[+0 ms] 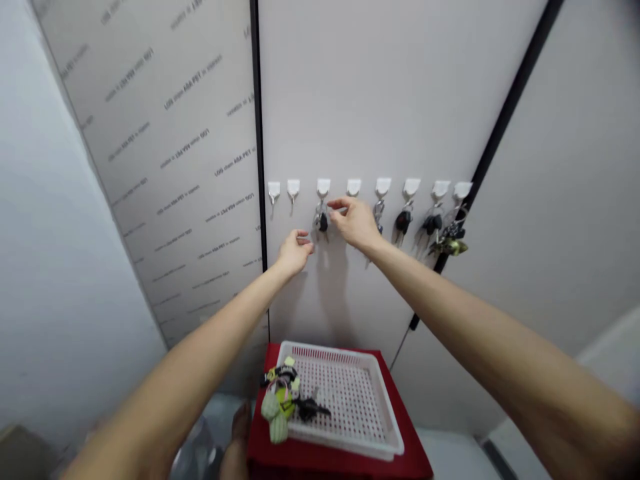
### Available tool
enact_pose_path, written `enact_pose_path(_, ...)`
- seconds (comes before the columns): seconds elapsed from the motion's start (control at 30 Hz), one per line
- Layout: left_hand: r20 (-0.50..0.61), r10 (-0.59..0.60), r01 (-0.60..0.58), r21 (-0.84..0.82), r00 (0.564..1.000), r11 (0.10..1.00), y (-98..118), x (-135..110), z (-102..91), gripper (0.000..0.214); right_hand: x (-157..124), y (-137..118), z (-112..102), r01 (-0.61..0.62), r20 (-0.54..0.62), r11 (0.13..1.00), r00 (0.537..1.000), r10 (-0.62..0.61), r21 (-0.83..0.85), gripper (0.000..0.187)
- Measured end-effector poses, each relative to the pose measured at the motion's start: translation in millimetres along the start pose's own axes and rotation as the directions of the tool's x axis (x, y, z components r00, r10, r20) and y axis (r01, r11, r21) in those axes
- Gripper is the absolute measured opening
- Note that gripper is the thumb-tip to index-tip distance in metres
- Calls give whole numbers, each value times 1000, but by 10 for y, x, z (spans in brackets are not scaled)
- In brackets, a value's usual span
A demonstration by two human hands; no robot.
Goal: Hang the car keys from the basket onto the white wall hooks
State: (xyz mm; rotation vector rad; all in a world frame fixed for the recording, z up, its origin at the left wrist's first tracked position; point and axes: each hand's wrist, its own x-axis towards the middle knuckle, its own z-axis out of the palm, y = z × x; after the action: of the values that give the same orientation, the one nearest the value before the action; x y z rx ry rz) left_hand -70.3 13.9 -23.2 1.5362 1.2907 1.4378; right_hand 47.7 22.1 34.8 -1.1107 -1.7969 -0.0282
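A row of white hooks is fixed to the pale panel. On the third hook from the left hangs a bunch of keys with a black head. My right hand is just to the right of these keys, thumb and forefinger apart, with nothing visible between them. It partly covers the fourth hook. Below and left of the keys, my left hand has its fingers parted and holds nothing that I can see. The two leftmost hooks, among them this one, carry no keys.
More key bunches, such as one with a black fob and one with a greenish-gold charm, hang farther right. Below, a white perforated basket on a red box holds black keys and a green plush charm.
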Motion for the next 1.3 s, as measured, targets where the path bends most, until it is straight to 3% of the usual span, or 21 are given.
enact_pose_path(0.07, 104, 5, -11, 57, 995, 998, -266, -251, -100, 25, -314, 67, 16, 16, 97, 999, 995, -20, 43, 22)
enact_pose_path(0.13, 239, -54, 16, 155, 969, 988, -584, -535, -200, 22, -715, 183, 104, -23, 293, 996, 956, -4, 89, 20)
enact_pose_path(0.23, 355, -184, 56, 343, 916, 938, -1032, -950, -312, 22, -1387, 398, 347, -167, 577, 979, 814, 69, 119, 19)
enact_pose_path(0.33, 401, -235, 12, 486, 885, 874, -1303, -1242, -347, 23, -1949, 560, 611, -292, 726, 953, 672, 145, 80, 20)
enact_pose_path(0.43, 427, -208, -91, 583, 880, 808, -1362, -1375, -325, 24, -2269, 621, 757, -350, 797, 930, 590, 131, 107, 23)
enact_pose_path(0.5, 441, -194, -141, 621, 876, 771, -1333, -1398, -299, 27, -2366, 628, 778, -333, 810, 932, 581, 82, 145, 26)
enact_pose_path(0.6, 493, -167, -216, 627, 854, 749, -1284, -1392, -248, 29, -2430, 629, 770, -171, 821, 977, 571, -9, 130, 26)
enact_pose_path(0.73, 578, -141, -305, 604, 804, 737, -1286, -1380, -148, 28, -2479, 599, 824, 91, 862, 996, 506, -40, -7, 31)
enact_pose_path(0.87, 594, -153, -334, 626, 790, 705, -1319, -1382, -100, 25, -2490, 569, 892, 164, 856, 976, 516, 42, -146, 32)
enact_pose_path(1.0, 566, -210, -279, 653, 797, 704, -1323, -1392, -125, 25, -2433, 622, 862, 65, 801, 973, 582, 142, -220, 21)
enact_pose_path(1.13, 499, -189, -171, 590, 846, 789, -1303, -1345, -56, 32, -2242, 652, 797, -149, 703, 986, 693, 162, -80, 21)
enact_pose_path(1.3, 348, -91, 13, 220, 933, 975, -1154, -1133, 101, 25, -1871, 531, 672, -384, 634, 887, 759, 146, 256, 25)
